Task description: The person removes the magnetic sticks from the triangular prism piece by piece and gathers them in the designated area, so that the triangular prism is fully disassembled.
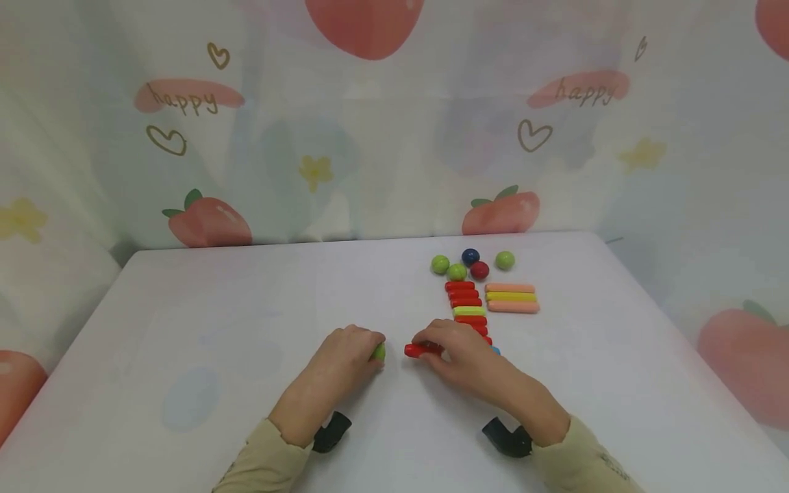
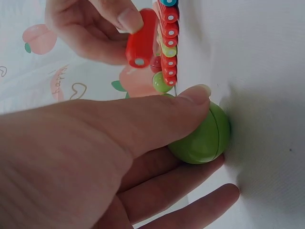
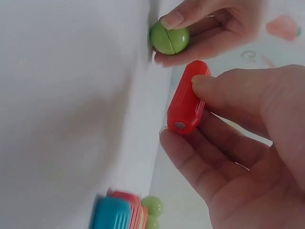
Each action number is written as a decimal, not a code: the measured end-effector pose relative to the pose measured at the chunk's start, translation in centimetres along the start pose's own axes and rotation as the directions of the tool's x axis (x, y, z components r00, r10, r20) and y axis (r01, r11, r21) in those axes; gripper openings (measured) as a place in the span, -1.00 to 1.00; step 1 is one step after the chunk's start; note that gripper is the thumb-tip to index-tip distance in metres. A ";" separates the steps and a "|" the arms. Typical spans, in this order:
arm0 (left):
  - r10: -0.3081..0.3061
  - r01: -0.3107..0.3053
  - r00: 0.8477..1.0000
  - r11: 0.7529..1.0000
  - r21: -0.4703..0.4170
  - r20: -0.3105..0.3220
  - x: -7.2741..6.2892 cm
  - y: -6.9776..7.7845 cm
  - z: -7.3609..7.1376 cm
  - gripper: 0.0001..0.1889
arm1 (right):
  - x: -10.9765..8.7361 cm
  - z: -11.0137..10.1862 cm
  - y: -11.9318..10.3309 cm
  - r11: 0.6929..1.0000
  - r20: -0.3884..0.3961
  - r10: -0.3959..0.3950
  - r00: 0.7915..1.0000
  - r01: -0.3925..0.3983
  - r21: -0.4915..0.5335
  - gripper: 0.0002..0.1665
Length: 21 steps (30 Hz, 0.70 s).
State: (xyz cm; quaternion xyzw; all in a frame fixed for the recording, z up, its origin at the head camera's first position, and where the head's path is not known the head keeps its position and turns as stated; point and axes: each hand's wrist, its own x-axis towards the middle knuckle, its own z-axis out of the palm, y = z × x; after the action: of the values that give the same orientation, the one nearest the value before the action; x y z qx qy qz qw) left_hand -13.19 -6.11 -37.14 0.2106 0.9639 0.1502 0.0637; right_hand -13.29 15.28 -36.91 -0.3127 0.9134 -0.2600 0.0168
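Observation:
Thumb and fingers of my left hand (image 1: 348, 352) pinch a green ball (image 2: 205, 138) with a thin seam, low over the white tabletop. To its right, my right hand (image 1: 459, 352) grips a short red magnetic rod (image 3: 188, 100) between thumb and fingers. A pale metal disc shows at the rod's end. In the head view the rod points toward the ball, with a gap between them. Just beyond the right hand lies a column of rods, mostly red (image 1: 470, 320), with one yellow-green rod (image 1: 469, 311) and a blue rod (image 1: 496, 350) at its near end, partly hidden by the hand.
Right of the column lie two pink rods (image 1: 513, 307) with a yellow rod (image 1: 511, 296) between them. Farther back sit several balls: green (image 1: 440, 264), dark blue (image 1: 470, 257) and red (image 1: 479, 270). A patterned cloth (image 1: 394, 137) hangs behind the table. Black curved pieces (image 1: 331, 431) show at both wrists.

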 end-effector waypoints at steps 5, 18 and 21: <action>0.018 -0.018 1.000 0.999 0.026 -0.013 0.0 0.1 0.0 -0.75 | -2.0 -1.0 0.6 0.998 -0.034 0.008 0.999 -0.010 -0.057 -0.67; 0.026 -0.026 1.000 1.000 0.000 0.013 0.1 -0.5 -0.3 -0.81 | -5.8 -2.2 2.6 0.988 -0.065 0.093 0.994 -0.101 -0.118 -0.57; 0.011 -0.010 1.000 1.000 -0.013 0.021 0.4 -0.9 -0.6 -0.68 | -6.2 -2.3 3.3 0.989 -0.081 0.081 0.993 -0.091 -0.119 -0.58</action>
State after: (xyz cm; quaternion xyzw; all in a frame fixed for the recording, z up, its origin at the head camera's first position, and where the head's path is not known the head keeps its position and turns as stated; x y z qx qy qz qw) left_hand -13.96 -6.87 -36.82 0.2167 0.9611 0.1545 0.0743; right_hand -10.57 22.15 -37.33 -0.2634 0.9403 -0.2142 -0.0257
